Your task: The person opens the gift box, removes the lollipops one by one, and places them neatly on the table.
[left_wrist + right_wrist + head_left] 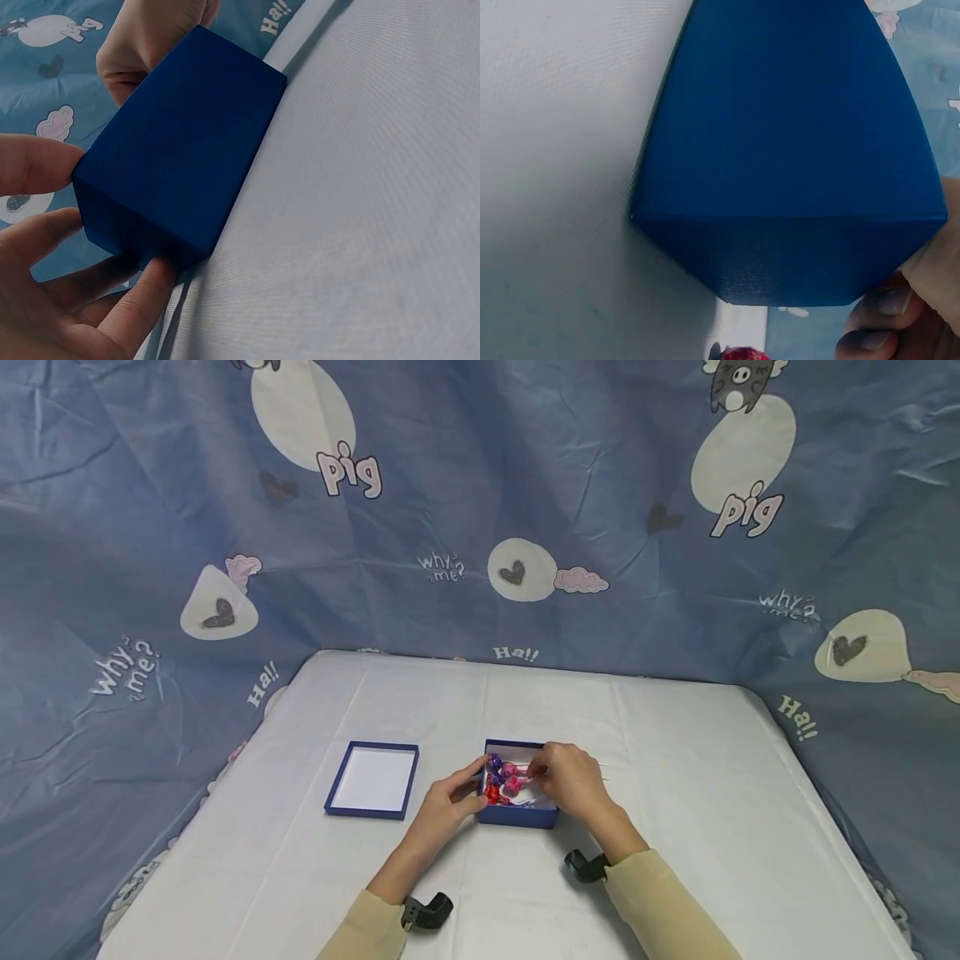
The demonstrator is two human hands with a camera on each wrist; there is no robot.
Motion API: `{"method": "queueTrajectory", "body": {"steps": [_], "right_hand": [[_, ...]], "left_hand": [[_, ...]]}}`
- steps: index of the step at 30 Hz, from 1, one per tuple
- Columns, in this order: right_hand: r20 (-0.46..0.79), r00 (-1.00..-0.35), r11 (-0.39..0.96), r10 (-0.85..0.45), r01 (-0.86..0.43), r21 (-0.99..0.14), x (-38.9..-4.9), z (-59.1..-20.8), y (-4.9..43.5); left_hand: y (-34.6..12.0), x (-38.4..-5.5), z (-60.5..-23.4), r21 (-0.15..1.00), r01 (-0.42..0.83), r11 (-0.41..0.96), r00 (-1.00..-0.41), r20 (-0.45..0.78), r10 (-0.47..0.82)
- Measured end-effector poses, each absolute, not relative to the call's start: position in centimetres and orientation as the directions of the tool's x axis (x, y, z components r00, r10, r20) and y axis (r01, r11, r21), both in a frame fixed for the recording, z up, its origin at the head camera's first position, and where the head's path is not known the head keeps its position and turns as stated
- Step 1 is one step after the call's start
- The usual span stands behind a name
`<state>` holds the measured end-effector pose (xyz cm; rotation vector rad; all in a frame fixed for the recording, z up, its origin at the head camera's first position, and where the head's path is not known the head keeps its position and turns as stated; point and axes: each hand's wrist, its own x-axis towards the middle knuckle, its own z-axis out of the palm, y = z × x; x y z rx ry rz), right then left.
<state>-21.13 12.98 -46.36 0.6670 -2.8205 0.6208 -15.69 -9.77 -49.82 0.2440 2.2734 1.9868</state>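
Observation:
An open blue box [517, 816] with a white inside stands on the table. Purple, pink and red wrapped lollipops [512, 786] lie towards its left side, some with white sticks pointing right. My left hand [446, 806] grips the left end of the box, thumb and fingers spread along its wall; in the left wrist view fingertips touch the box [172, 142]. Over the right part of the box, my right hand [573, 781] has curled fingers pinching at a lollipop's stick, the fingertips mostly hidden. A red wrapped lollipop [744, 354] shows past the box in the right wrist view.
Left of the box lies its blue-edged lid [372, 780], white inside facing up. Thin white sticks [604, 767] show just right of my right hand. A white cloth covers the table [675, 743], and a blue patterned curtain [435, 510] hangs around it.

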Motion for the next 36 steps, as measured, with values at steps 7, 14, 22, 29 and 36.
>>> {"method": "queueTrajectory", "body": {"steps": [7,14,22,29,36], "right_hand": [[0.287,-0.876,0.811,-0.389,-0.473,-0.346,-21.1,-46.1,13.1],[0.305,-0.877,0.805,-0.370,-0.467,-0.367,-21.0,-45.6,13.5],[0.348,-0.862,0.784,-0.369,-0.489,-0.382,-21.0,-44.8,14.0],[0.352,-0.874,0.781,-0.335,-0.467,-0.415,-20.9,-43.8,15.0],[0.335,-0.893,0.788,-0.302,-0.431,-0.439,-20.6,-42.8,16.1]], "left_hand": [[-9.7,-15.7,-49.7,0.991,0.056,0.121,-0.982,0.033,0.184],[-9.4,-15.3,-48.6,0.988,0.055,0.142,-0.980,0.026,0.198],[-9.4,-15.3,-48.9,0.986,0.064,0.157,-0.985,0.037,0.170],[-9.5,-15.8,-49.8,0.984,0.066,0.164,-0.984,0.036,0.177],[-9.6,-15.9,-49.9,0.985,0.057,0.161,-0.982,0.026,0.187]]}}
